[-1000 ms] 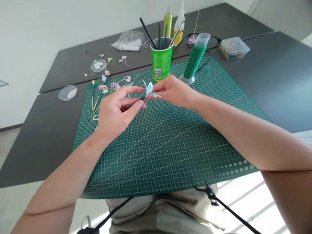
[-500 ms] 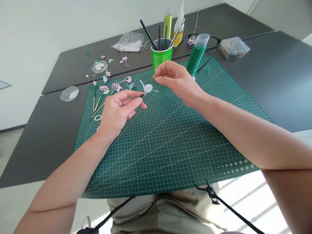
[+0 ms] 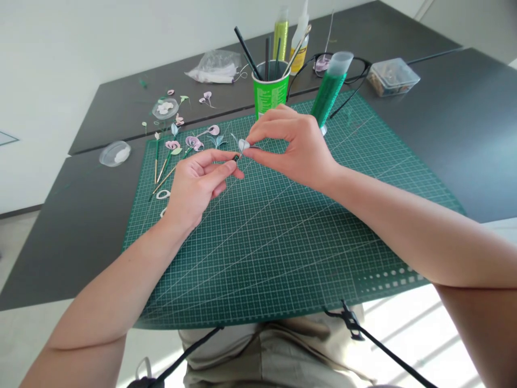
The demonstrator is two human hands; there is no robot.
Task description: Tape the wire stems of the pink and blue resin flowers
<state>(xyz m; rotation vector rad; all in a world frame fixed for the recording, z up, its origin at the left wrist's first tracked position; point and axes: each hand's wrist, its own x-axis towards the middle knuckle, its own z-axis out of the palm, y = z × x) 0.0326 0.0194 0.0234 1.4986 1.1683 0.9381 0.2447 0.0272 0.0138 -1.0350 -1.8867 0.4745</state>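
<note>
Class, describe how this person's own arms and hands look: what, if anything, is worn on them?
Both the left hand and the right hand are ungloved, and no ring shows on the visible fingers. The left forearm and right forearm are bare, tapering towards the wrists, with no watch, bracelet, sleeve or cable visible on them.
</note>
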